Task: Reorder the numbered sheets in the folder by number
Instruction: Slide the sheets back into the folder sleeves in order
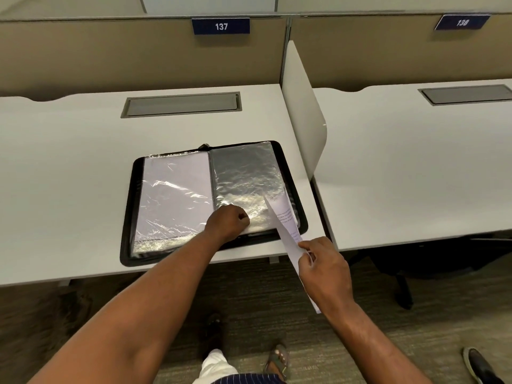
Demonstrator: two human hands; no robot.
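A black zip folder [130, 217] lies open on the white desk [69, 162] near its front edge. The left plastic sleeve [171, 189] holds a white sheet. No paper shows in the right sleeve [243, 178], which is dark and shiny. My left hand [227, 221] rests fisted on the lower edge of the right sleeve, fingers pinched at the plastic. My right hand [324, 264] grips a printed white sheet [285, 220] by its lower part, holding it edge-on and tilted over the folder's right front corner.
A white divider panel [302, 112] stands just right of the folder, with a second desk [415, 162] beyond it. A grey cable hatch [181, 104] sits at the back of the desk. A dark chair base [401, 284] is under the right desk.
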